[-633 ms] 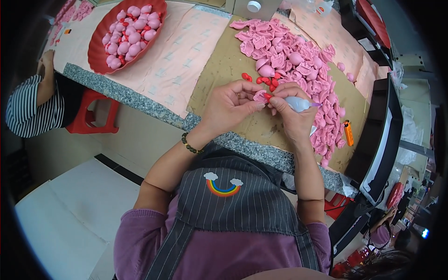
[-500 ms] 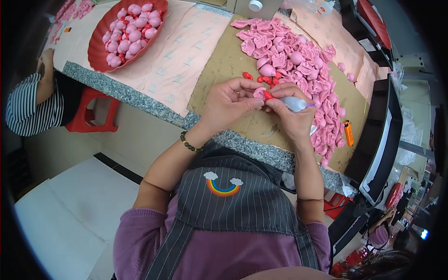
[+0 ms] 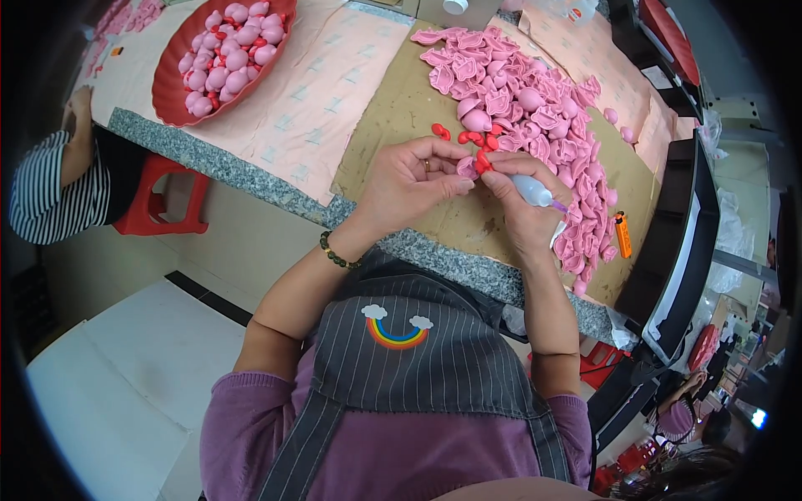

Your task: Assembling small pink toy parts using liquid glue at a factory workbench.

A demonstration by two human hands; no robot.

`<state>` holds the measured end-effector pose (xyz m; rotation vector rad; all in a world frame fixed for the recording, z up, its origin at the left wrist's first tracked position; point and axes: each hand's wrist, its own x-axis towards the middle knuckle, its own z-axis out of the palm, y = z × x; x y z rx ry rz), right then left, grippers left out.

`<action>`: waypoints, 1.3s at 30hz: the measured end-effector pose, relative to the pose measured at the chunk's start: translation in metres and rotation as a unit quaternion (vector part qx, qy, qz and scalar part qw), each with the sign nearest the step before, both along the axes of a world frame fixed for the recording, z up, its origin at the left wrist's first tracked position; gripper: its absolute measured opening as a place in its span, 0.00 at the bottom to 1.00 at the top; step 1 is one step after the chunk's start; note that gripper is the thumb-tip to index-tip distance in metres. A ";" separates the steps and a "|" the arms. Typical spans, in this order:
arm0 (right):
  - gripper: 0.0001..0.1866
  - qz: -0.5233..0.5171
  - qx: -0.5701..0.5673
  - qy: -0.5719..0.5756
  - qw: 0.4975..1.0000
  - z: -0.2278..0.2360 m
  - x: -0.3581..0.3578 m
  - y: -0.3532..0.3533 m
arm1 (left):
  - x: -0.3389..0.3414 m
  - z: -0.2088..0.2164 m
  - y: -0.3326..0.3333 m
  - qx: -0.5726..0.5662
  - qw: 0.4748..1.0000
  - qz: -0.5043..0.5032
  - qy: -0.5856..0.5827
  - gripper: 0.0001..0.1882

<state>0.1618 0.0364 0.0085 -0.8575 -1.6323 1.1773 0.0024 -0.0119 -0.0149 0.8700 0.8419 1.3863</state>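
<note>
Over a brown cardboard sheet (image 3: 386,125), my two hands meet fingertip to fingertip. My left hand (image 3: 411,182) pinches a small pink plastic piece (image 3: 465,169) between thumb and fingers. A small glossy red piece (image 3: 483,161) is in the thumb and fingertips of my right hand (image 3: 525,219), against the pink piece; whether they are joined I cannot tell. Tucked in the same right hand is a translucent squeeze bottle (image 3: 530,190) with a purple tip pointing away from the pieces. Just beyond my fingers lie several loose red pieces (image 3: 476,139), beside a heap of pink shell-like pieces (image 3: 547,121).
A red scalloped bowl (image 3: 167,107) of pink and red pieces stands at the far left on pale paper (image 3: 292,125). An orange lighter-shaped thing (image 3: 623,235) lies right of the heap, near a black tray (image 3: 672,259). Another person's striped sleeve (image 3: 38,192) shows at left.
The red piece has turned more upright between my fingertips and shows more. My right hand and the bottle have shifted slightly; my left hand keeps its pinch. The whole view has moved a little.
</note>
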 end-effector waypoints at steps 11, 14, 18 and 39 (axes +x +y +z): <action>0.06 -0.007 0.022 -0.038 0.999 -0.003 -0.003 0.000 | 0.000 0.003 -0.002 -0.030 1.000 -0.001 -0.001 0.15; 0.06 -0.007 0.043 -0.050 0.998 -0.004 -0.004 -0.002 | -0.001 0.002 -0.003 -0.037 0.999 -0.007 0.015 0.14; 0.06 -0.013 0.077 -0.031 0.996 -0.003 -0.006 -0.005 | 0.000 -0.003 -0.002 -0.016 1.000 -0.014 -0.003 0.13; 0.07 -0.010 0.138 -0.058 0.989 0.001 -0.007 -0.006 | 0.002 0.001 0.001 -0.012 0.998 0.018 -0.052 0.12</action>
